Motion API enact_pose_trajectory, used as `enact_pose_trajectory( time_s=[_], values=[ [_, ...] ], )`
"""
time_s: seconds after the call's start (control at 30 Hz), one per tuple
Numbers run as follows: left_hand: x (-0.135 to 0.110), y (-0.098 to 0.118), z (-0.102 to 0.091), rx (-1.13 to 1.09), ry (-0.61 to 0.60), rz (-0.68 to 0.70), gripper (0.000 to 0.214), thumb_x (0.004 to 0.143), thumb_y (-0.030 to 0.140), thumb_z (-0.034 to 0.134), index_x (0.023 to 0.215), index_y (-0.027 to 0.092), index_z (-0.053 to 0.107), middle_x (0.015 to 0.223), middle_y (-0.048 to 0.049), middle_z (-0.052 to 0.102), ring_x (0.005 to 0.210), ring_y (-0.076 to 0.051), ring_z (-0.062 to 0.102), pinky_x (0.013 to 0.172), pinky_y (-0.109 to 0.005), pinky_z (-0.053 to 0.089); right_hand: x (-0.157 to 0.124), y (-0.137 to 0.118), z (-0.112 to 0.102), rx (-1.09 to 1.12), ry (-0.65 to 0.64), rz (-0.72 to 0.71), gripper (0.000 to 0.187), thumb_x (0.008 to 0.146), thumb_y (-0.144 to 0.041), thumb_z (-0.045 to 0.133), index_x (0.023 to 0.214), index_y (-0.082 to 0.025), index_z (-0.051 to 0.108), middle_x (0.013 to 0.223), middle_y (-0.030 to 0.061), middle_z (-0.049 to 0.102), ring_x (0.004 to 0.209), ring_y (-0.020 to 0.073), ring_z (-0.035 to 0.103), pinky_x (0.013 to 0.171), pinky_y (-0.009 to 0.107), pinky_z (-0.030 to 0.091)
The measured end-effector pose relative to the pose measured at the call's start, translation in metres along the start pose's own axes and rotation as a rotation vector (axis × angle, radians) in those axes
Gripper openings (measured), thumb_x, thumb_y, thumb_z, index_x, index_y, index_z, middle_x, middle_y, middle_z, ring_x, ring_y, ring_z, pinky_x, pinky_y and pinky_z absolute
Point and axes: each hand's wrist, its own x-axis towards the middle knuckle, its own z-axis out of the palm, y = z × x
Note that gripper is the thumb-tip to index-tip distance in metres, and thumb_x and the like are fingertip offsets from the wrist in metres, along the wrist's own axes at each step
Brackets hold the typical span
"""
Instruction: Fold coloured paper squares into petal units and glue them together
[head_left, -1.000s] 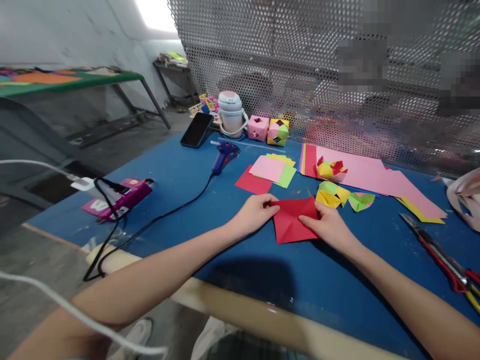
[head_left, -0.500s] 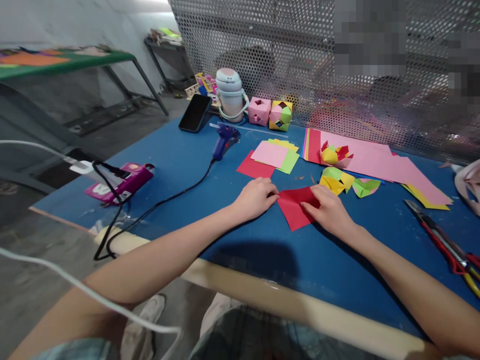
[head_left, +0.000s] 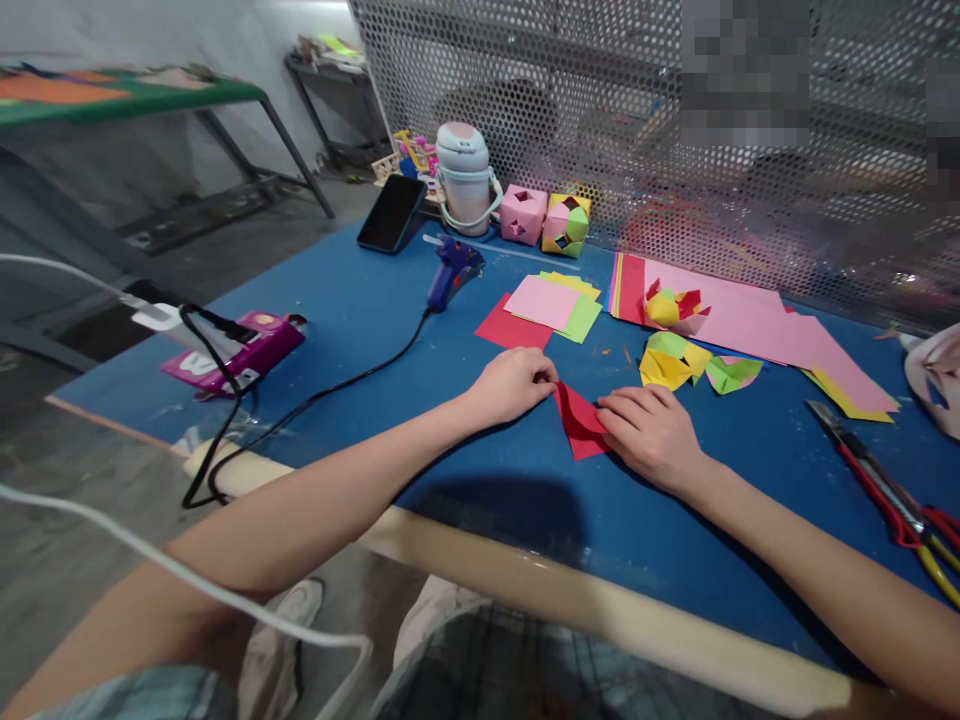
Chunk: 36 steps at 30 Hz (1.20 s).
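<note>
A folded red paper (head_left: 579,425) lies on the blue table (head_left: 390,320) in front of me. My left hand (head_left: 511,384) has curled fingers that pinch the paper's upper left corner. My right hand (head_left: 651,437) lies flat on the paper's right side, fingers together and pressing it down, covering much of the sheet. Only a small red triangle shows between the two hands.
Folded yellow and green paper pieces (head_left: 675,362) lie just behind my right hand. Loose coloured sheets (head_left: 551,305), a pink stack (head_left: 742,320), paper cubes (head_left: 546,218), a glue gun (head_left: 450,270), a phone (head_left: 391,213) and a flask (head_left: 463,180) stand farther back. Cutters (head_left: 877,480) lie at right.
The red paper has been folded smaller, from a wide square to a narrow triangle. My right hand slid left over it and flattened down. My left hand stayed at the corner.
</note>
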Motion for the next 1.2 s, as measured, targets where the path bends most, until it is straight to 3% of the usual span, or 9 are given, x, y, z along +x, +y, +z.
enact_pose_trajectory(
  time_s=[0.1,0.23,0.4,0.53,0.7,0.8,0.97,1.2],
  values=[
    [0.0,0.001,-0.001,0.001,-0.012,0.003,0.01,0.073,0.016,0.056,0.072,0.016,0.066,0.068,-0.0021,0.06,0.067,-0.014,0.054,0.063,-0.024,0.04,-0.003,0.001,0.0,0.044,0.08,-0.023,0.022,0.089,-0.016,0.042,0.097,-0.019,0.062,0.102,0.0094,0.065,0.094,0.0209,0.052,0.079,0.035,0.038],
    [0.0,0.002,-0.003,0.007,-0.023,-0.011,0.012,0.074,0.016,0.055,0.072,0.016,0.067,0.07,-0.0019,0.061,0.066,-0.014,0.054,0.061,-0.023,0.039,-0.005,0.001,0.0,0.017,0.092,-0.036,0.023,0.089,-0.012,0.042,0.098,-0.018,0.062,0.093,0.0084,0.066,0.084,0.0189,0.055,0.074,0.033,0.039],
    [0.0,0.003,-0.004,0.038,-0.046,-0.014,0.014,0.074,0.016,0.053,0.073,0.017,0.067,0.071,-0.0009,0.062,0.065,-0.012,0.054,0.059,-0.022,0.038,0.004,-0.008,-0.001,0.032,0.241,0.043,0.011,0.083,-0.027,0.057,0.085,-0.017,0.062,0.092,0.0073,0.068,0.084,0.0189,0.058,0.075,0.032,0.039],
    [0.001,0.002,-0.006,0.051,-0.065,-0.017,0.014,0.075,0.017,0.052,0.076,0.017,0.067,0.073,-0.0012,0.063,0.067,-0.013,0.055,0.061,-0.022,0.039,0.01,-0.007,0.0,0.094,0.333,0.121,0.007,0.083,-0.018,0.057,0.078,-0.016,0.059,0.078,0.0043,0.068,0.07,0.0142,0.06,0.069,0.029,0.039],
    [0.002,0.004,-0.008,0.043,-0.111,-0.043,0.016,0.077,0.017,0.051,0.078,0.016,0.067,0.077,-0.0026,0.064,0.07,-0.013,0.056,0.064,-0.022,0.04,0.006,0.009,0.009,0.143,0.371,0.212,0.005,0.084,-0.018,0.054,0.08,-0.016,0.057,0.076,0.0069,0.065,0.073,0.0175,0.059,0.067,0.031,0.042],
    [0.002,0.004,-0.009,0.031,-0.114,-0.045,0.017,0.078,0.018,0.05,0.079,0.016,0.067,0.078,-0.0028,0.065,0.07,-0.013,0.056,0.065,-0.022,0.041,0.002,0.013,0.013,0.222,0.352,0.149,0.006,0.084,-0.013,0.051,0.084,-0.017,0.056,0.087,0.0089,0.065,0.082,0.019,0.058,0.071,0.032,0.044],
    [0.001,0.002,-0.008,0.033,-0.093,-0.036,0.017,0.077,0.016,0.051,0.077,0.016,0.067,0.077,-0.0027,0.064,0.072,-0.013,0.056,0.066,-0.022,0.041,0.0,0.01,0.01,0.175,0.216,-0.101,0.015,0.085,-0.008,0.045,0.087,-0.015,0.057,0.093,0.0092,0.065,0.085,0.0184,0.056,0.073,0.032,0.042],
    [0.002,0.003,-0.01,0.016,-0.093,-0.047,0.015,0.075,0.015,0.052,0.076,0.015,0.067,0.074,-0.0022,0.064,0.069,-0.013,0.055,0.063,-0.022,0.04,-0.004,0.002,0.003,0.052,0.117,-0.163,0.016,0.087,-0.015,0.048,0.097,-0.015,0.061,0.093,0.0088,0.066,0.085,0.0194,0.053,0.074,0.033,0.038]
  ],
)
